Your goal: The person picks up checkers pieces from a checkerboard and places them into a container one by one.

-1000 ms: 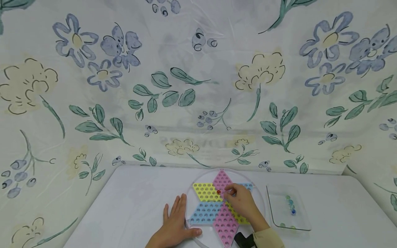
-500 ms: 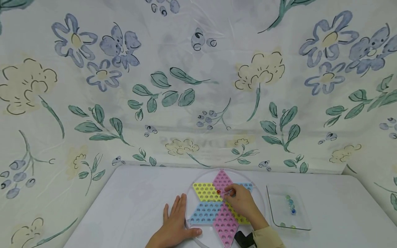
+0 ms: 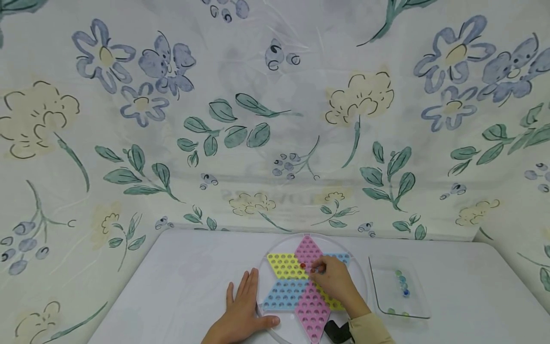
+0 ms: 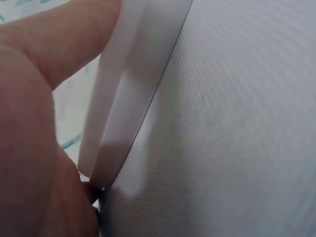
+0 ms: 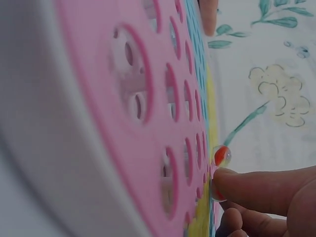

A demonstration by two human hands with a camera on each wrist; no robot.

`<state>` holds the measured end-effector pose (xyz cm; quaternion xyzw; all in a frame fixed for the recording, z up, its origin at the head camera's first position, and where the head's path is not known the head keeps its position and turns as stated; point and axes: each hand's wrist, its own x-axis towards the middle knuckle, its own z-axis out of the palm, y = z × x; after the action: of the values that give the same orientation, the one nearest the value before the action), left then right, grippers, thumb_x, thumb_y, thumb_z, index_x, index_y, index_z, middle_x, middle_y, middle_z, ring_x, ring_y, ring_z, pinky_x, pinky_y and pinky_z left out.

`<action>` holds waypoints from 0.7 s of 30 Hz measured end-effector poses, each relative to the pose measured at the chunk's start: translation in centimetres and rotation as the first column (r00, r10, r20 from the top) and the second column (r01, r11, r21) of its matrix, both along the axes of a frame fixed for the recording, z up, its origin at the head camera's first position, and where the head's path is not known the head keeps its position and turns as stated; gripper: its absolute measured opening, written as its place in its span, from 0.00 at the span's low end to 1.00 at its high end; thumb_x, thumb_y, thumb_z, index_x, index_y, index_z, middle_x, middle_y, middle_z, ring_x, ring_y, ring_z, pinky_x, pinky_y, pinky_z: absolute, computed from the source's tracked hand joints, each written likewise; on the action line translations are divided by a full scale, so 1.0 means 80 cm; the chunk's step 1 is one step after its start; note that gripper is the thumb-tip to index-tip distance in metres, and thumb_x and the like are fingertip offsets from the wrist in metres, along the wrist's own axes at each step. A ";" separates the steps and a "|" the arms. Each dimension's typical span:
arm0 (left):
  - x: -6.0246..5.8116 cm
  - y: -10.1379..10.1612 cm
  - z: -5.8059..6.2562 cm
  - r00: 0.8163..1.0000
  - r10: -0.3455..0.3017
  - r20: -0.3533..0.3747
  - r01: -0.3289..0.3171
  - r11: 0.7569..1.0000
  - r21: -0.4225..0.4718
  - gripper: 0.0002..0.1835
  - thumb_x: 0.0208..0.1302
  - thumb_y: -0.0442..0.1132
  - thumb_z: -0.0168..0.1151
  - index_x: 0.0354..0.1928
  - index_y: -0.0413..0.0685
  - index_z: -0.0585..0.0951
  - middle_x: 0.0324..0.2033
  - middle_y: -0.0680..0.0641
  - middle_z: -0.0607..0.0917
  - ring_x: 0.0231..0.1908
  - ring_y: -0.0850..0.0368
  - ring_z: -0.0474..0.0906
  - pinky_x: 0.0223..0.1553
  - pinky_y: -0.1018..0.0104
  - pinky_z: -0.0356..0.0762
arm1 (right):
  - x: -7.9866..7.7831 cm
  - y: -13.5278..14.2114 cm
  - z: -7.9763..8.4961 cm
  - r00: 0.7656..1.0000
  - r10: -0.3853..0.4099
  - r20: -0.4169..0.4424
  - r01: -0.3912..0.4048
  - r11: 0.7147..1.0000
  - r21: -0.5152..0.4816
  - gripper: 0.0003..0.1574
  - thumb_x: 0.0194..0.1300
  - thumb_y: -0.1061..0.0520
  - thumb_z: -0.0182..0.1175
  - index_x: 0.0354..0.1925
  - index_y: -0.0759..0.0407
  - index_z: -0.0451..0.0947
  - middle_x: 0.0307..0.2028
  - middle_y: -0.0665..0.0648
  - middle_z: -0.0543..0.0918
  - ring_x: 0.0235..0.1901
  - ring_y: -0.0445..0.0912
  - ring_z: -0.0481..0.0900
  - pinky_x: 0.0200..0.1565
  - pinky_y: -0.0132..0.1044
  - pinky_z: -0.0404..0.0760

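Note:
A round white Chinese checkers board with pink, yellow and blue star points full of holes lies on the table. My right hand is over its middle, thumb and fingers pinching a clear marble with red in it close to the board surface. Just beside those fingertips, another red-and-clear marble sits on the board, near where yellow meets pink. My left hand rests at the board's left edge, fingers straight. In the left wrist view its thumb lies against the white rim.
Right of the board stands a clear plastic tray with several green and blue marbles in it. A black object shows by the right sleeve. Behind the white table hangs a flower-patterned cloth.
The right fingers have shifted very slightly, and a reddish spot of the pinched marble now shows at their tips. The left hand and the board have stayed put.

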<state>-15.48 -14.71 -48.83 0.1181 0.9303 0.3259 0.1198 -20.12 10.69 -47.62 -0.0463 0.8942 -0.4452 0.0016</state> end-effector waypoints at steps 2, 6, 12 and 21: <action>0.000 0.000 0.000 1.000 0.000 0.003 0.000 1.000 0.002 0.70 0.51 0.67 0.72 0.77 0.27 0.43 0.77 0.29 0.45 0.77 0.32 0.34 0.68 0.30 0.20 | 0.000 0.000 0.000 1.000 -0.001 -0.008 0.001 1.000 0.006 0.09 0.59 0.62 0.69 0.40 0.62 0.83 0.33 0.53 0.78 0.35 0.45 0.74 0.36 0.40 0.77; -0.001 0.000 0.000 1.000 -0.001 0.001 0.001 1.000 0.000 0.70 0.51 0.67 0.72 0.77 0.27 0.43 0.77 0.29 0.45 0.77 0.33 0.34 0.68 0.30 0.21 | 0.001 -0.001 0.001 1.000 0.001 -0.016 -0.001 1.000 0.006 0.07 0.60 0.62 0.68 0.39 0.62 0.83 0.33 0.53 0.79 0.34 0.45 0.74 0.36 0.40 0.77; -0.001 0.001 0.000 1.000 0.001 -0.003 -0.001 1.000 -0.007 0.70 0.51 0.67 0.72 0.77 0.27 0.44 0.77 0.29 0.46 0.77 0.33 0.35 0.68 0.30 0.22 | 0.002 -0.002 0.004 1.000 -0.009 0.010 0.009 1.000 0.000 0.08 0.61 0.61 0.68 0.39 0.61 0.83 0.32 0.53 0.78 0.33 0.45 0.73 0.33 0.38 0.75; 0.001 0.000 0.000 1.000 0.001 -0.015 -0.001 1.000 0.005 0.70 0.50 0.66 0.73 0.76 0.26 0.44 0.77 0.29 0.46 0.77 0.32 0.35 0.68 0.31 0.20 | 0.006 -0.001 0.002 0.999 0.004 -0.040 -0.004 1.000 -0.003 0.07 0.62 0.60 0.67 0.40 0.61 0.83 0.32 0.53 0.77 0.32 0.45 0.71 0.32 0.38 0.73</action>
<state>-15.37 -14.69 -48.83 0.1201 0.9305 0.3273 0.1125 -19.63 10.64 -47.49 -0.0571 0.8934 -0.4454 -0.0154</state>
